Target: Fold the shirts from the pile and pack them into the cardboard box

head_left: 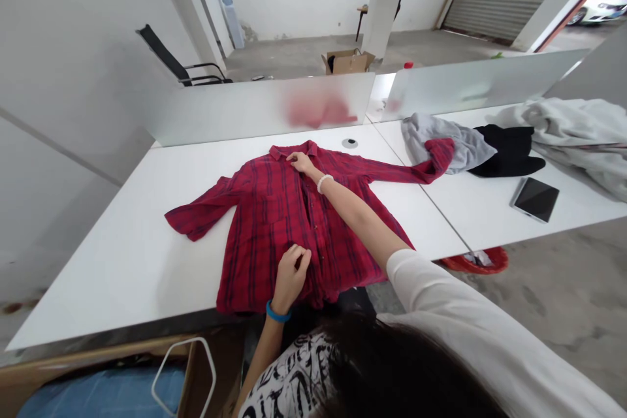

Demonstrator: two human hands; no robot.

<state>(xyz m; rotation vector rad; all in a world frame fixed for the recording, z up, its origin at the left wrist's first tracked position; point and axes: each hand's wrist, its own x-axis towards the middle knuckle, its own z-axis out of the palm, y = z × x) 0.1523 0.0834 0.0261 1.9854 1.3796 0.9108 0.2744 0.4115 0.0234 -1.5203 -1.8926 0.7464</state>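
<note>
A red plaid shirt with dark stripes lies spread front-up on the white table, collar away from me, both sleeves out to the sides. Its front edges part slightly in the middle, with buttons showing lower down. My right hand, wearing a white beaded bracelet, reaches to the front just below the collar, its fingers closed on the shirt cloth. My left hand, with a blue wristband, is over the lower front beside the button edge. Its fingers curl toward the thumb; whether cloth is between them is hidden.
Right of the shirt lie grey cloth, a black garment, white cloth and a dark-screened tablet. A frosted divider borders the far edge. Below are a red basket and a cardboard box with blue cloth.
</note>
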